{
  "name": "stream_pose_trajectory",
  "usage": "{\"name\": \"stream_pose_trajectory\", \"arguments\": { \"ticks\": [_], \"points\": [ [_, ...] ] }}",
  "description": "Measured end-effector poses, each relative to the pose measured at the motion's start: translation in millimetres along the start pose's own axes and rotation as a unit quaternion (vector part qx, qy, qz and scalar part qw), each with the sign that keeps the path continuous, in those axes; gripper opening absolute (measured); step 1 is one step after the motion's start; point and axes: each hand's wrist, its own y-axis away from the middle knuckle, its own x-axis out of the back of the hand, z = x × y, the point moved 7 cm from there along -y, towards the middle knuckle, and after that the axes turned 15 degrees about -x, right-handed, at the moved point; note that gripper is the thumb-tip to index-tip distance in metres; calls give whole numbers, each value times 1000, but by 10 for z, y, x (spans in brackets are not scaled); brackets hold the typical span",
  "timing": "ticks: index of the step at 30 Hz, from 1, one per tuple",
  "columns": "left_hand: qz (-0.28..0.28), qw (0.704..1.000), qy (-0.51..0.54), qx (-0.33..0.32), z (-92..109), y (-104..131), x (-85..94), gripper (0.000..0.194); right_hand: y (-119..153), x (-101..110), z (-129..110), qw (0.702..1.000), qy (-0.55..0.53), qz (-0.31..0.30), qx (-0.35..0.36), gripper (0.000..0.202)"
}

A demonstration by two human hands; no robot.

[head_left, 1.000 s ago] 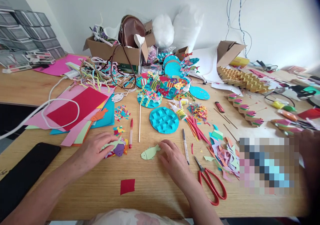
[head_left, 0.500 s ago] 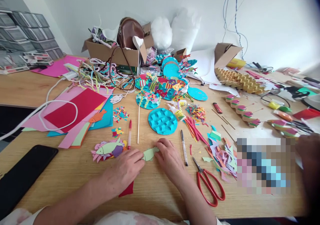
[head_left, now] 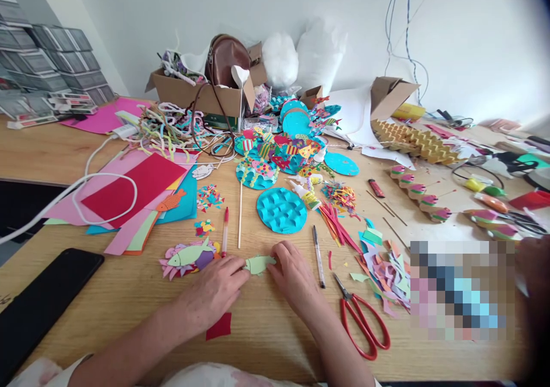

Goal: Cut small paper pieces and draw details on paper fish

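A light green paper fish (head_left: 259, 264) lies between my hands, just above the table's front part. My left hand (head_left: 221, 281) pinches its left end, and my right hand (head_left: 293, 269) pinches the right end. Left of my left hand is a pile of cut paper fish (head_left: 189, 258), with another green one on top. A red pen (head_left: 226, 231) lies behind that hand. Close by my left wrist is a dark red paper scrap (head_left: 219, 326). To the right of my right hand are a black-capped pen (head_left: 318, 256) and red-handled scissors (head_left: 364, 324), lying with blades slightly apart.
A round blue textured disc (head_left: 281, 210) lies beyond my hands, with glue bottles (head_left: 306, 195) beside it. Paper scraps (head_left: 387, 272) spread at the right. Coloured sheets (head_left: 133, 189) and a black phone (head_left: 47, 312) occupy the left. Another person's hand (head_left: 533, 267) shows at the right edge.
The whole view has shifted slightly, so things appear a little further right and lower. Both hands keep hold of the green paper fish, which now shows a bit more between them.
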Motion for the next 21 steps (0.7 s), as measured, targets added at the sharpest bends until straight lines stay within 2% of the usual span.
{"name": "stream_pose_trajectory", "arguments": {
  "ticks": [2, 8, 11, 17, 21],
  "points": [
    [0, 1000, 12, 3, -17, -5, 11, 30, -11, -16, 23, 1000, -1, -3, -11, 14],
    [52, 998, 35, 22, -74, -18, 134, 33, -25, -44, 100, 999, -43, 14, -17, 24],
    [44, 998, 45, 24, -48, -27, 142, 30, -29, -54, 123, 999, -45, 12, -26, 22],
    [-17, 998, 56, 12, 49, -38, 40, 22, -19, -42, 78, 999, -27, -18, -32, 15],
    [14, 998, 47, 28, -58, -28, 118, 25, -12, -29, 65, 998, -27, -36, -37, 13]
  ]
}}
